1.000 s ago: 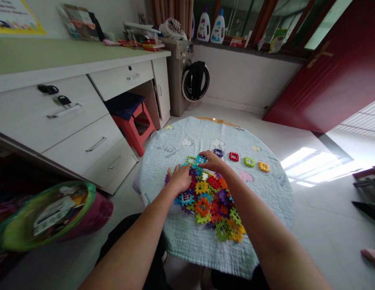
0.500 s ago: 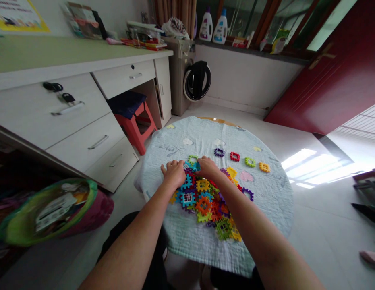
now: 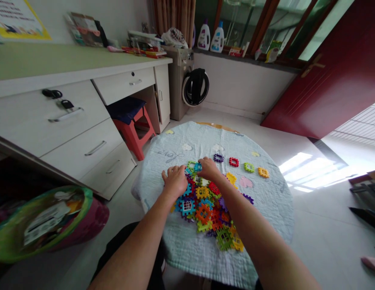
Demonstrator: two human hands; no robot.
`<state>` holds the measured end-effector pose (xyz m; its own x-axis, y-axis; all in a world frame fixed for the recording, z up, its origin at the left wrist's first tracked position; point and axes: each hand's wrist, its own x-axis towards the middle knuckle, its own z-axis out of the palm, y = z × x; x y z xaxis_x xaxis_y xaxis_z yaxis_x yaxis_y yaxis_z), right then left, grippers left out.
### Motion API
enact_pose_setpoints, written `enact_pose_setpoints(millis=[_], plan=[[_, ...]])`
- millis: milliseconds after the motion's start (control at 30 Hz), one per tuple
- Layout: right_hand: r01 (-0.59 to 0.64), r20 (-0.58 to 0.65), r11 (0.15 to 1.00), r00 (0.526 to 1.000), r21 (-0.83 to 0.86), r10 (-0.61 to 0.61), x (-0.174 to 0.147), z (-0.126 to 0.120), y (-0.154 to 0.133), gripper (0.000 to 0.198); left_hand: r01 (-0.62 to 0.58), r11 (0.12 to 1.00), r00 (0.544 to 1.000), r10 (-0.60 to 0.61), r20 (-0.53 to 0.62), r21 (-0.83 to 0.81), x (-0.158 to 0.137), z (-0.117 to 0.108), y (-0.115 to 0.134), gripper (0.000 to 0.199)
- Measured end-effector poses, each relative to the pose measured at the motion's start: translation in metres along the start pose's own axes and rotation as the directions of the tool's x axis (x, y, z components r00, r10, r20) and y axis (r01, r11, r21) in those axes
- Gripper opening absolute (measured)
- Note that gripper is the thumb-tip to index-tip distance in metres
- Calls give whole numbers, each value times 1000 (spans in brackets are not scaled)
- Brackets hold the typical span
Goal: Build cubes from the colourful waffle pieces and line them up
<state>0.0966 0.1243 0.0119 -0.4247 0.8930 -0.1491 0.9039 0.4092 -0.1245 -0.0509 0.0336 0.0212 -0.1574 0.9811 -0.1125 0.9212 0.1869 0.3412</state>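
My right hand point(image 3: 208, 168) is closed at the far side of a pile of plastic interlocking blocks point(image 3: 202, 192), pinching a blue interlocking block point(image 3: 198, 166) by its edge. My left hand point(image 3: 175, 179) is at the pile's left side with bent fingers, its fingertips on another blue block point(image 3: 188, 172). Part of that grip is hidden by the hand. Between the hands lies a light green block point(image 3: 191, 165). The pile mixes notched square frames in orange, yellow, red, green, blue and purple, some with window grids. My right forearm covers part of it.
Beyond my right hand, a purple frame point(image 3: 218, 157), a red frame point(image 3: 234, 162), a green frame point(image 3: 249, 167) and a yellow frame point(image 3: 263, 172) form a spaced row on the cloth-covered round table point(image 3: 187, 137). A red stool point(image 3: 134, 131) and waste bin point(image 3: 93, 213) stand left.
The view has tilted slightly, so the scene sits a little lower. My hands have parted slightly, the right one carrying a blue block a little away from the left.
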Motion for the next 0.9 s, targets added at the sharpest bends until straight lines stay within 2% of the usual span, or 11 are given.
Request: enact_pose_setpoints(millis=[167,267,367,467,600,900], plan=[[-144,-74,989,987,12,145,35,-9,31,48,-14,999,1000,14,2,-40,-1,0,5,38],[-153,-80,988,985,-4,153,54,-8,40,48,-17,999,1000,17,7,-44,-2,1,7,37],[-152,-31,988,988,-34,151,67,-1,45,48,-26,999,1000,26,-2,-38,-1,2,6,38],[-153,32,987,988,-40,154,73,4,50,53,-23,999,1000,23,9,-38,0,2,5,39],[-131,48,991,990,-36,133,74,2,58,64,-7,998,1000,9,29,-59,0,1,6,40],[-106,24,993,994,-57,108,76,3,52,50,-8,997,999,11,41,-70,-2,-1,9,41]])
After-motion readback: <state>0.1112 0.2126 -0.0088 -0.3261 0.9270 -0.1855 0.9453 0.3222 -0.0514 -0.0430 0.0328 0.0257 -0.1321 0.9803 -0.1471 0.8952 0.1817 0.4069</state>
